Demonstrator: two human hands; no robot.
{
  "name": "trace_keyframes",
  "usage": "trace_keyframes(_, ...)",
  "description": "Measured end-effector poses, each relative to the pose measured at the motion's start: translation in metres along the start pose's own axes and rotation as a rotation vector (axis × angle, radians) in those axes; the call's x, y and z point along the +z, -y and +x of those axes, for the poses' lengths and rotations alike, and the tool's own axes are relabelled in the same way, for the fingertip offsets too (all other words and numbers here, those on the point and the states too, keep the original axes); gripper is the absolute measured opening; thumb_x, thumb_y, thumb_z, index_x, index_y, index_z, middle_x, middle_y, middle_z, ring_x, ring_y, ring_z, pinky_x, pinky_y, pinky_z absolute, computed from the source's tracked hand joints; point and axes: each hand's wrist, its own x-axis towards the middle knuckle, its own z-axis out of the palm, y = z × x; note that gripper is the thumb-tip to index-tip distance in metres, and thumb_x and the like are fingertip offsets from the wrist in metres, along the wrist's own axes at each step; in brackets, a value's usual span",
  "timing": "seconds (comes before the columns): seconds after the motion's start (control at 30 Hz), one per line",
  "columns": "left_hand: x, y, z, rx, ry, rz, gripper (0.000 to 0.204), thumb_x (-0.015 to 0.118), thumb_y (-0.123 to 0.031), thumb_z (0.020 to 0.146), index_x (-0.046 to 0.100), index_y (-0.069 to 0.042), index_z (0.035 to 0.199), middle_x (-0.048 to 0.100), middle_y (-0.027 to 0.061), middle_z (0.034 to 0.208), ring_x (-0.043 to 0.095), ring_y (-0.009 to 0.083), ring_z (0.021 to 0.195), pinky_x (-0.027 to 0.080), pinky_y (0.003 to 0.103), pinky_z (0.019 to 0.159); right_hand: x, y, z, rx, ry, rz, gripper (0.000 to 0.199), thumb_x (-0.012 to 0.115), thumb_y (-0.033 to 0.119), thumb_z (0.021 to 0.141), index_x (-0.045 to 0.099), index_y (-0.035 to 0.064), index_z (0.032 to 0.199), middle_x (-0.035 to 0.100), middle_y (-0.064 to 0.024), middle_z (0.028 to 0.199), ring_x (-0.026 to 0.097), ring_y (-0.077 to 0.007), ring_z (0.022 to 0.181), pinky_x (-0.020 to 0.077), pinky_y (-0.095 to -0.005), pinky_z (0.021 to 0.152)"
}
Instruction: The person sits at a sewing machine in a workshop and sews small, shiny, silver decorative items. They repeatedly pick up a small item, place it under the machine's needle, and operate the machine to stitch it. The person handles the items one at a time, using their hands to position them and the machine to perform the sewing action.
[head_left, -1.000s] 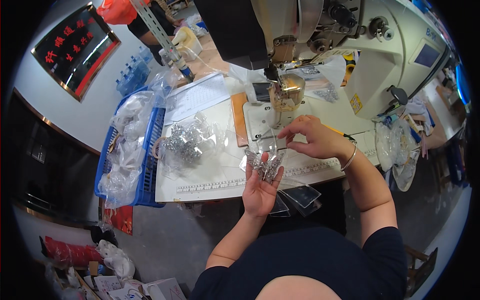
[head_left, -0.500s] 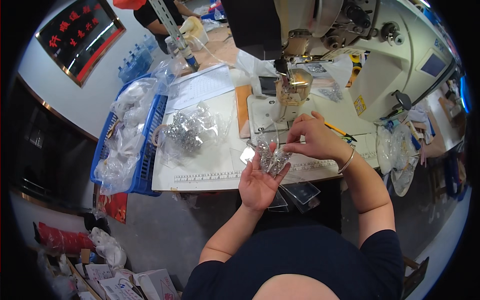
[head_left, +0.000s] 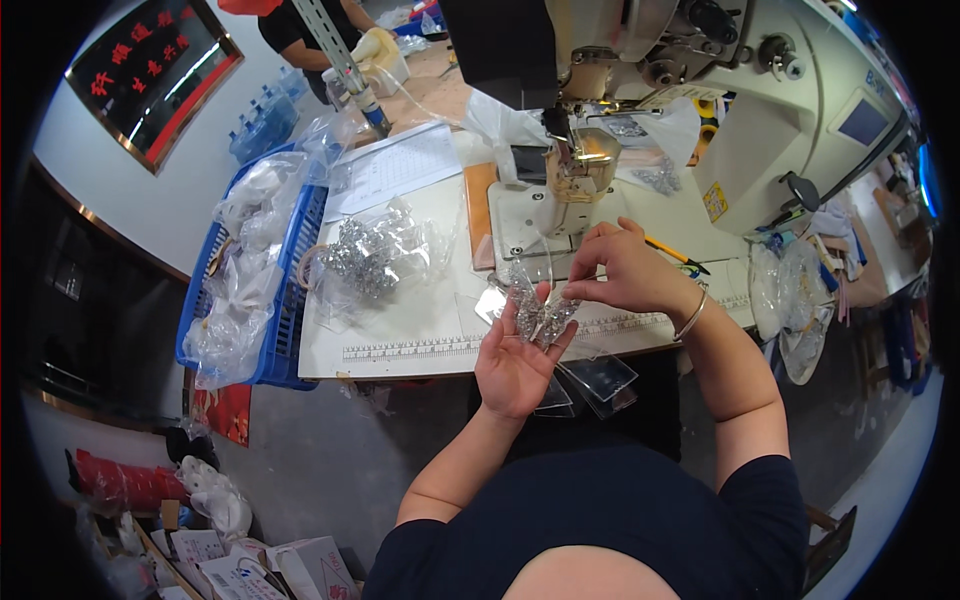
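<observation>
A: From big to small, what can be seen?

B: A white table [head_left: 420, 320] is seen, with a big white sewing machine [head_left: 755, 160] set on it. Far left of the sewing machine, a blue basket [head_left: 285, 330] is filled with clear bags. Nearer, on its left, a white paper [head_left: 400, 165] is laid flat. In front of that paper, also left of the sewing machine, a shiny silver pile [head_left: 362, 260] is heaped with clear plastic.

A: And the hands?

B: Both are held in front of the sewing machine. The left hand [head_left: 518, 378] is turned palm up, with its fingers spread under a silver piece [head_left: 527, 308] with two wings. By the right hand [head_left: 625, 270], the edge of one wing seems to be pinched.

A: What is done, and what is left?

B: Just one piece is held, and it is kept out in front of the sewing machine, so it is likely not finished. Much may be left, since the pile is big. How many are done cannot be told.
</observation>
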Motion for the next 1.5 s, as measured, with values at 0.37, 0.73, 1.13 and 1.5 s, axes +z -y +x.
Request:
trace_keyframes(0.37, 0.0, 0.001, 0.0, -0.013, -0.024, -0.007, 0.05, 0.038, -0.033, 0.095, 0.027, -0.014, 0.141, 0.036, 0.0091, 0.142, 0.036, 0.0289, 0.131, 0.026, 0.053, 0.109, 0.001, 0.001, 0.004, 0.051, 0.007, -0.018, 0.021, 0.073, 0.032, 0.073, 0.067, 0.0118, 0.074, 0.061, 0.0007, 0.073, 0.056, -0.0159, 0.088, 0.027, -0.0413, 0.097)
trace_keyframes(0.73, -0.002, 0.003, 0.001, 0.014, -0.077, 0.089, 0.049, 0.04, -0.026, 0.095, 0.027, -0.015, 0.141, 0.039, 0.0092, 0.14, 0.039, 0.0285, 0.128, 0.029, 0.052, 0.108, 0.006, -0.007, 0.005, 0.014, -0.016, 0.043, 0.024, 0.07, 0.036, 0.074, 0.068, 0.0123, 0.072, 0.064, -0.0008, 0.069, 0.06, -0.0176, 0.077, 0.0267, -0.0439, 0.09)
trace_keyframes(1.13, -0.006, 0.009, 0.004, 0.069, -0.231, 0.34, 0.047, 0.045, -0.003, 0.092, 0.037, -0.016, 0.136, 0.05, 0.0082, 0.129, 0.052, 0.0224, 0.116, 0.045, 0.041, 0.098, 0.019, -0.005, -0.009, 0.058, -0.081, -0.01, 0.016, 0.075, 0.026, 0.071, 0.067, 0.013, 0.074, 0.057, 0.001, 0.078, 0.055, -0.0182, 0.088, 0.0265, -0.0441, 0.098)
trace_keyframes(1.5, -0.008, 0.002, 0.005, 0.03, -0.172, 0.408, 0.047, 0.045, 0.001, 0.091, 0.037, -0.009, 0.136, 0.051, 0.0115, 0.125, 0.052, 0.0236, 0.115, 0.045, 0.042, 0.098, 0.025, -0.003, -0.013, 0.02, -0.274, -0.143, 0.033, 0.077, 0.031, 0.069, 0.065, 0.0143, 0.094, 0.058, -0.0021, 0.095, 0.05, -0.0215, 0.1, 0.0277, -0.0383, 0.096)
